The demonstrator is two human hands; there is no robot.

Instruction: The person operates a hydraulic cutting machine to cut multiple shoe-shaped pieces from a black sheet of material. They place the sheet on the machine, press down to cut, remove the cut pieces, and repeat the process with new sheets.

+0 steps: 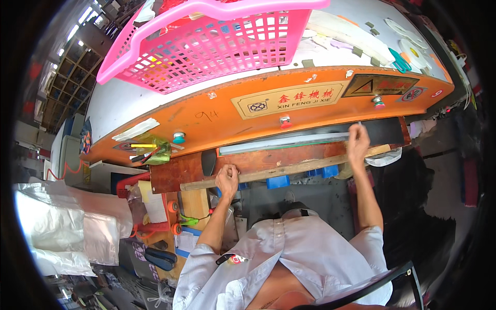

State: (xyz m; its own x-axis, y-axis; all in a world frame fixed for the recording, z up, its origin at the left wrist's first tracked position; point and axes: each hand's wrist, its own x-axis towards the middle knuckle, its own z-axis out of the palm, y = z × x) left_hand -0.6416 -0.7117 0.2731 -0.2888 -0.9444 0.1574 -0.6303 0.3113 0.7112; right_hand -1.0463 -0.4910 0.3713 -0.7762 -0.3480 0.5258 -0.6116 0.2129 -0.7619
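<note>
My left hand point(227, 181) is closed, fingers curled together, at the near edge of a reddish-brown wooden board point(178, 174), by a long wooden strip point(289, 169). Whatever its fingers may hold is hidden. Just beyond it lies a black rounded flat piece point(208, 162). My right hand point(357, 143) is closed in a pinch at the right end of a long pale strip point(284, 143) with a green edge. A small light tip shows above those fingers; its kind is unclear. Behind that hand a black sheet point(385, 132) covers the board's right part.
An orange machine front point(206, 114) with green and red push buttons rises behind the board. On its top stand a pink plastic basket point(217, 51) and teal-handled scissors point(401, 62). Clear plastic bags point(62, 227) are at left; blue bins point(278, 182) sit below the board.
</note>
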